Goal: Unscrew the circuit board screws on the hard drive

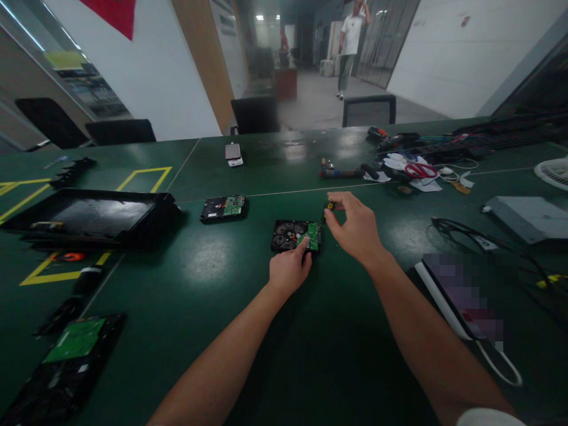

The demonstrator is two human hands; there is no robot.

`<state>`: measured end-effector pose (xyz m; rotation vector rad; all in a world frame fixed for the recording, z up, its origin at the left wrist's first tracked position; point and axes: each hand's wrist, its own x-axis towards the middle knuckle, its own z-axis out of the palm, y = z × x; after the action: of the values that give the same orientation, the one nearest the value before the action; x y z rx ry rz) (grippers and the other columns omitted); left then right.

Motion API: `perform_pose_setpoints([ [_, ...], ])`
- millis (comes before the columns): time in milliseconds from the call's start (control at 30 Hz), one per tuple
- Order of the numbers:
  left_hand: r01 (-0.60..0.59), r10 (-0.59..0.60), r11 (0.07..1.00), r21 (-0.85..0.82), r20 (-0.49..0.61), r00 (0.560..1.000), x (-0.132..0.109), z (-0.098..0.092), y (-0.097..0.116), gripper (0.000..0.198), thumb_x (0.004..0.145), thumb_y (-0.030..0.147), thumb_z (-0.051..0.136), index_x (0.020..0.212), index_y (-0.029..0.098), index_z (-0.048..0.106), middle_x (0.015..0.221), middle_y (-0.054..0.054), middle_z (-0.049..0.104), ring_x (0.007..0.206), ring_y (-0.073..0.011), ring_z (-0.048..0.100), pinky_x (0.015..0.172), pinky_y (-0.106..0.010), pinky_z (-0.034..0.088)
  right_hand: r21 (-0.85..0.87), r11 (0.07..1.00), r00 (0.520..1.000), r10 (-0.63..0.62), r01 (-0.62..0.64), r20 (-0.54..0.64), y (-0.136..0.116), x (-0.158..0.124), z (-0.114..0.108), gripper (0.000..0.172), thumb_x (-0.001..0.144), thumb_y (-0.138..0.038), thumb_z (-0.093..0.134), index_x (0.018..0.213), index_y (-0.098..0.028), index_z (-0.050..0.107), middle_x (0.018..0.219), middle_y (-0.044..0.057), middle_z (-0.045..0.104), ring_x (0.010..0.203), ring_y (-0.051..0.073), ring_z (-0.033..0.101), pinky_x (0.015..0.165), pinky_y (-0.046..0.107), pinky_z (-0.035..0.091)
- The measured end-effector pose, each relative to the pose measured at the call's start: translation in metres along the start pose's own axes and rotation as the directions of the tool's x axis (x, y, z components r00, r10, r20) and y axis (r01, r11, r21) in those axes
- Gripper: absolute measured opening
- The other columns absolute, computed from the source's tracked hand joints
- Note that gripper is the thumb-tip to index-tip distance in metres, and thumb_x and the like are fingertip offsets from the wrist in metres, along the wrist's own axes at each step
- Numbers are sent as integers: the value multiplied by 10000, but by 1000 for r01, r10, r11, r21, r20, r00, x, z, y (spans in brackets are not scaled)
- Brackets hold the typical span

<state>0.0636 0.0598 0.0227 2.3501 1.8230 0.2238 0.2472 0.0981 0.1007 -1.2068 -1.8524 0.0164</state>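
Observation:
A hard drive [286, 235] lies on the green table in front of me, its green circuit board facing up on the right. My left hand [290, 269] is on its near edge, index finger pressed on the board, thumb close by the side and the other fingers curled. Just right of the drive, my right hand [355, 228] pinches a small black-and-yellow screwdriver [329, 207] between thumb and fingers. Its lower tip is too small to make out. A second hard drive [224, 208] lies farther left, apart from both hands.
At left are a black tray-like casing [89, 213] and another drive-like unit with a green board [75, 343]. A tablet-like device [461, 296] with a cable lies right of my forearm. Tools and gloves [406, 163] are heaped at back right. A person [352, 35] stands beyond the table.

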Motion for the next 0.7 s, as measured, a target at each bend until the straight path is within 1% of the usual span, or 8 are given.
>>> perform_pose_setpoints([
  [67,-2,2,1000,-2,-6,1000,0,0,0,531,1006,468,407,1521,346,454,987,-63,775,860,-262,742,767,-367,543,-10,1000,1000,-5,5,6,-1,0,-1,227,922,-225,606,1147,-241,592,1155,95,680,986,266,675,875,470,565],
  [133,2,-2,1000,-1,-3,1000,0,0,1,534,1006,468,410,1524,345,451,991,-65,774,867,-261,742,775,-365,543,-27,999,1000,-19,19,1,-2,0,-2,212,931,-232,600,1142,-239,608,1119,97,676,1001,270,665,891,470,557],
  [300,8,-8,1000,1,25,1000,1,-1,2,553,1010,461,408,1550,342,412,1001,-70,771,883,-251,739,795,-359,543,-23,999,1000,-29,29,4,-4,1,-3,240,938,-204,565,1168,-251,612,1158,107,655,1081,285,641,925,484,545],
  [400,8,-8,1000,1,26,1000,0,-2,2,551,1009,462,412,1547,343,416,994,-68,771,877,-252,740,793,-362,544,5,1000,1000,5,-5,0,-2,0,-1,230,933,-212,578,1160,-247,588,1168,99,667,1019,270,664,899,471,557],
  [500,6,-6,1000,2,11,1000,0,-2,2,542,1007,472,406,1534,347,437,983,-66,773,862,-260,742,777,-368,546,7,999,999,39,-39,3,0,0,1,203,930,-250,613,1130,-241,579,1100,86,680,915,250,679,852,447,570],
  [600,9,-9,1000,2,8,1000,0,-2,3,535,1007,475,405,1527,353,446,992,-66,774,864,-261,742,777,-371,547,-11,1000,1000,30,-30,-7,-1,0,0,169,930,-277,628,1091,-241,590,1076,88,673,917,253,674,838,443,568],
  [700,17,-17,1000,-1,25,1000,1,-3,3,543,1008,460,419,1539,343,431,1013,-71,774,886,-246,740,803,-356,542,-28,1000,1000,6,-7,-18,-4,0,-2,153,946,-273,597,1096,-246,608,1085,96,666,972,266,664,870,463,558],
])
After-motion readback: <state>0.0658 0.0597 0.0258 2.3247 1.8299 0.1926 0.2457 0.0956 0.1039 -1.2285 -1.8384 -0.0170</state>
